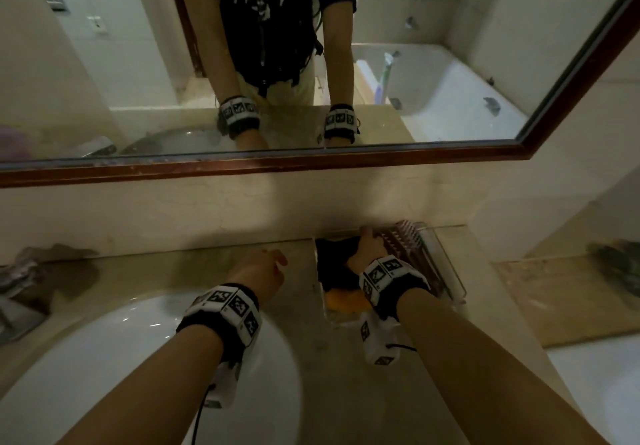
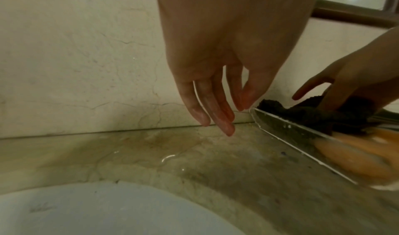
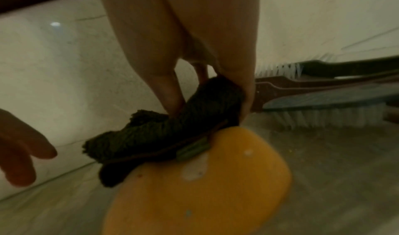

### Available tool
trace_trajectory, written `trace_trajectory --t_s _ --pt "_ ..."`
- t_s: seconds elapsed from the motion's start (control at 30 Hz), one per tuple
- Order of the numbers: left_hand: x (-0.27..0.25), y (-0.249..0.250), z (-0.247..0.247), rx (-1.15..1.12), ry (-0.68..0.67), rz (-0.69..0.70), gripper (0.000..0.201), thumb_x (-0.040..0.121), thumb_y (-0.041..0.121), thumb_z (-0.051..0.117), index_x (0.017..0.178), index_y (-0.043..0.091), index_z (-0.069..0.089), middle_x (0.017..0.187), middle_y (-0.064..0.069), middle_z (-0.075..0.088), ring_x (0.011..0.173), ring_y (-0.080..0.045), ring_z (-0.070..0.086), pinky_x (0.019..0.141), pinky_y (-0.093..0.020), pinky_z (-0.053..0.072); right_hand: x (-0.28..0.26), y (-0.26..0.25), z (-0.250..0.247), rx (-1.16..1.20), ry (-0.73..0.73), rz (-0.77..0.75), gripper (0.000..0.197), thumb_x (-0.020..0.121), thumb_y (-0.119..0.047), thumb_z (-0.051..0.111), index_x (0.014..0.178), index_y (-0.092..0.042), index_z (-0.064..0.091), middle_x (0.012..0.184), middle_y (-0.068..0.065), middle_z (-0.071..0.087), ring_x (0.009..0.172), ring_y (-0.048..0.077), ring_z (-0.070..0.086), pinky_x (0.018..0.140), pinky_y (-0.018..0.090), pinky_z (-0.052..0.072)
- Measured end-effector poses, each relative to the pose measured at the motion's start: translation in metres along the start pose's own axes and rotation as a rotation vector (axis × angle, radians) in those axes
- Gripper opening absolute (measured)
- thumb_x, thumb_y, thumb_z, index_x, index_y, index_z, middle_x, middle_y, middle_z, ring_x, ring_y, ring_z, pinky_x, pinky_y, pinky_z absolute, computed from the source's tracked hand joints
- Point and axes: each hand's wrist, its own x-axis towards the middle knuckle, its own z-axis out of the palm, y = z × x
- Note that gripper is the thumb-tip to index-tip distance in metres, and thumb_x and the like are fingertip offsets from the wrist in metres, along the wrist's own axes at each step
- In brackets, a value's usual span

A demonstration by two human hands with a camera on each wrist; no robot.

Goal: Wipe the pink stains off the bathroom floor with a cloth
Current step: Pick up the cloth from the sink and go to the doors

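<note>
Nearest, the right hand pinches the dark cloth off the orange soap in the clear tray, at two o'clock from the basin. The left hand hangs slack-fingered and empty at the cloth's nine o'clock. Judging by this, the cloth is only being fetched and all the floor wiping remains.

Marble countertop, beige, veined, wet patches near the back edge. White sink basin set into its left part, toward the front edge. Clear tray at the back edge, right of the basin, touching the wall. Faucet at the back left corner, blurred.
</note>
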Motion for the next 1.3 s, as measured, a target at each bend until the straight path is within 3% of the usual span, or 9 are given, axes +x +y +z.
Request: trace_trajectory --t_s 0.07,0.2,0.33,0.4,0.6,0.77,1.07,1.17,1.3 --pt "-0.004 0.000 0.001 -0.024 -0.001 0.003 0.033 0.095 0.016 0.043 0.126 0.024 0.052 0.122 -0.004 0.055 0.106 -0.021 0.057 0.088 -0.029 0.046 -0.007 -0.001 -0.003 0.057 0.014 -0.022 0.078 0.086 0.001 0.054 0.148 -0.023 0.014 0.147 0.024 0.017 0.105 0.038 0.055 0.075 0.029 0.047" --pt "-0.010 0.001 -0.004 -0.029 0.021 0.015 0.034 0.095 0.016 0.042 0.126 0.024 0.052 0.120 -0.004 0.058 0.102 -0.020 0.058 0.079 -0.026 0.044 -0.016 -0.001 -0.010 0.089 0.007 -0.079 0.048 0.089 -0.007 0.053 0.136 -0.013 0.046 0.136 0.016 0.048 0.116 0.033 0.052 0.095 0.037 0.048" --pt "-0.019 0.006 -0.011 0.001 0.032 0.028 0.035 0.094 0.016 0.042 0.127 0.025 0.051 0.118 -0.002 0.060 0.103 -0.020 0.059 0.080 -0.026 0.045 -0.028 -0.004 -0.018 0.290 0.115 -0.101 0.033 0.083 -0.006 0.060 0.114 -0.015 0.064 0.116 0.010 0.064 0.101 0.025 0.060 0.091 0.035 0.051" --pt "-0.025 0.008 -0.016 0.010 0.044 0.040 0.035 0.094 0.016 0.042 0.127 0.025 0.052 0.119 -0.002 0.059 0.104 -0.021 0.059 0.085 -0.029 0.047 -0.041 -0.014 -0.027 0.317 0.195 -0.125 0.028 0.082 -0.005 0.060 0.109 -0.012 0.068 0.115 0.010 0.064 0.101 0.025 0.059 0.090 0.030 0.050" --pt "-0.045 0.016 -0.047 0.100 0.149 0.133 0.033 0.095 0.015 0.041 0.126 0.021 0.053 0.122 -0.007 0.054 0.109 -0.023 0.054 0.094 -0.031 0.044 -0.104 -0.040 -0.064 0.227 0.242 -0.314 0.036 0.083 -0.002 0.060 0.117 -0.010 0.065 0.131 0.011 0.054 0.119 0.024 0.050 0.093 0.012 0.031" --pt "-0.077 0.040 -0.063 0.160 0.182 0.232 0.031 0.096 0.018 0.042 0.125 0.020 0.053 0.127 -0.008 0.053 0.112 -0.025 0.054 0.094 -0.033 0.044 -0.176 -0.033 -0.081 0.187 0.410 -0.341 0.038 0.080 0.004 0.054 0.111 -0.013 0.070 0.122 0.009 0.062 0.112 0.023 0.055 0.089 0.015 0.037" --pt "-0.159 0.156 -0.008 0.359 0.131 0.509 0.028 0.098 0.018 0.041 0.118 0.010 0.058 0.122 -0.012 0.060 0.112 -0.029 0.056 0.094 -0.036 0.046 -0.309 0.094 -0.066 0.239 0.602 -0.020 0.037 0.077 0.004 0.052 0.098 -0.018 0.072 0.117 0.012 0.060 0.109 0.026 0.056 0.086 0.023 0.042" --pt "-0.202 0.211 0.031 0.409 0.083 0.665 0.028 0.098 0.017 0.040 0.117 0.012 0.060 0.116 -0.012 0.062 0.106 -0.029 0.060 0.088 -0.038 0.049 -0.372 0.158 -0.051 0.241 0.629 0.120 0.039 0.077 0.005 0.052 0.102 -0.019 0.071 0.118 0.012 0.059 0.109 0.026 0.056 0.083 0.022 0.041" --pt "-0.291 0.271 0.100 0.414 0.019 0.969 0.029 0.096 0.013 0.042 0.117 0.019 0.060 0.123 -0.008 0.058 0.111 -0.026 0.056 0.093 -0.034 0.045 -0.476 0.238 -0.014 0.307 0.722 0.352 0.036 0.079 0.003 0.054 0.105 -0.017 0.071 0.117 0.012 0.060 0.110 0.027 0.056 0.090 0.027 0.044"
